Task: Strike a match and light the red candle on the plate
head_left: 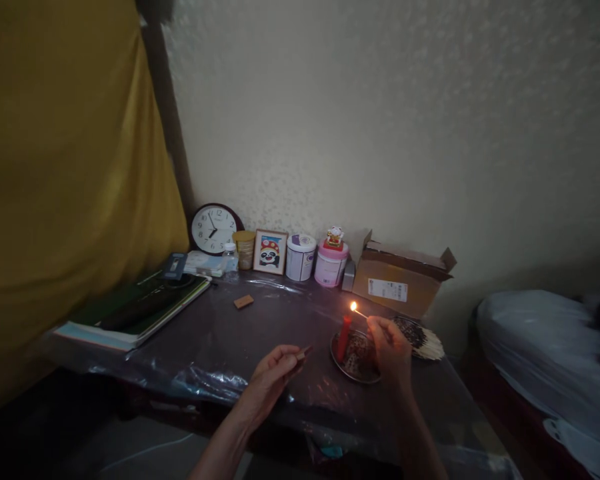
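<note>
Right hand (390, 343) pinches a lit match (359, 311), flame just above and right of the red candle (344, 337). Candle stands tilted in a round metal plate (341, 363) on the dark, plastic-covered counter (220, 333). Left hand (275, 373) closed around a small matchbox (304, 352), held left of the plate, apart from it. Bundle of sticks (425, 340) lies just behind the right hand. Along the wall: clock (214, 229), framed panda picture (270, 252), two tubs, cardboard box (400, 280). Books (135, 313) at far left; small brown block (243, 302) lies alone mid-counter
</note>
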Available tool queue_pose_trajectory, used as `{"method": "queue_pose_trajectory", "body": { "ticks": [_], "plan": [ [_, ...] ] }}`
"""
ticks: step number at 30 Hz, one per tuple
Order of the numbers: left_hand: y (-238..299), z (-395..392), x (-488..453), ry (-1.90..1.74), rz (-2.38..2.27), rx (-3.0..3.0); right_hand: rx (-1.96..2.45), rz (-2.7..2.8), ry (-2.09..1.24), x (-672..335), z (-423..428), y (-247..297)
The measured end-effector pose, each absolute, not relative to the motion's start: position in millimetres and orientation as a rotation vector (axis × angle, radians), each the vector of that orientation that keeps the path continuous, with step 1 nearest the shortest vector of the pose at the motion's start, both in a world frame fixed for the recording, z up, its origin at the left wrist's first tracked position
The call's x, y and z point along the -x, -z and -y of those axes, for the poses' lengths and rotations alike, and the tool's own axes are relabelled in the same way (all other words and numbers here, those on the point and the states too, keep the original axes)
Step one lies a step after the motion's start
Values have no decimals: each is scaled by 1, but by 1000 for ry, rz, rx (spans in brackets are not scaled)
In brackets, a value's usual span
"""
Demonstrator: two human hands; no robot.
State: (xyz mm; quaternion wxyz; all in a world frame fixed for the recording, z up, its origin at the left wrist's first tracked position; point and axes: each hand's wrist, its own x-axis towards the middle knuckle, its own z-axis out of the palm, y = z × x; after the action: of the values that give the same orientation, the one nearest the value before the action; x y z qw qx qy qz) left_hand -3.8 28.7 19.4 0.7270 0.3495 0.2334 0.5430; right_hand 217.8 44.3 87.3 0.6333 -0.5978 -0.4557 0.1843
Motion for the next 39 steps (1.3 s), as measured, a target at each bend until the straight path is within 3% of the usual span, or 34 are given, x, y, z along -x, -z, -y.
{"method": "queue_pose_trajectory", "body": {
  "ticks": [39],
  "plan": [
    [-23, -25, 4, -1186, -555, -771, 1444, 1158, -410, -218, -45, -82]
  ]
}}
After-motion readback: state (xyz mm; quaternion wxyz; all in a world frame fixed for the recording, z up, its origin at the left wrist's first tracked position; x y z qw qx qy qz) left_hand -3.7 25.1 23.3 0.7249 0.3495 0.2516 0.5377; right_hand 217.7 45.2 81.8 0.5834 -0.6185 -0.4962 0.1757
